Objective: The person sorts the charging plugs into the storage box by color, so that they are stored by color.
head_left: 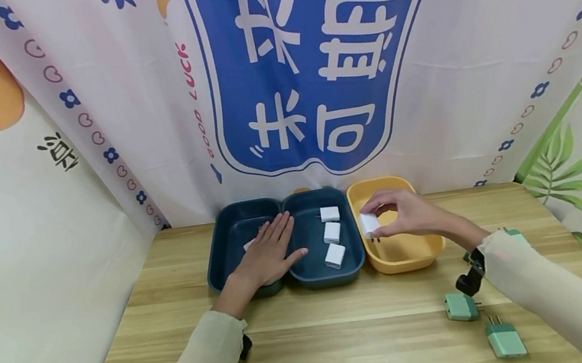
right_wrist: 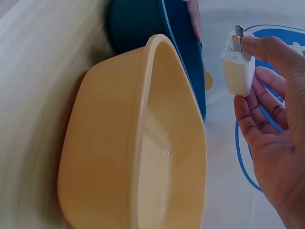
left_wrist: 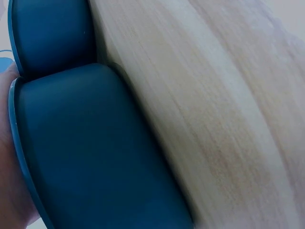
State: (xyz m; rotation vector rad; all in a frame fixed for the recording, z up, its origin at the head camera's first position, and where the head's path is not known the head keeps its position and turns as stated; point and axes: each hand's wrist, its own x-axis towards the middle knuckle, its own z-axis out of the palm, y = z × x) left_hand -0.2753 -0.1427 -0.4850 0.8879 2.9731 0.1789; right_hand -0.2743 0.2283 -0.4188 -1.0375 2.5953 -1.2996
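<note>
My right hand (head_left: 411, 212) pinches a white charger plug (head_left: 369, 225) between thumb and fingers, above the yellow bin (head_left: 402, 266). In the right wrist view the charger (right_wrist: 238, 74) shows its two metal prongs, with the thumb beside them. My left hand (head_left: 265, 257) lies with its fingers straight over the adjoining sides of the left dark blue bin (head_left: 213, 262) and the middle dark blue bin (head_left: 325, 281). Three white chargers (head_left: 332, 232) lie in the middle bin. A white object (head_left: 248, 245) in the left bin is mostly hidden by the left hand.
On the wooden table (head_left: 338, 344), green chargers (head_left: 505, 340) lie at the right, near the right forearm; one is partly covered by the sleeve. The three bins stand side by side against a printed curtain (head_left: 175, 161) at the back.
</note>
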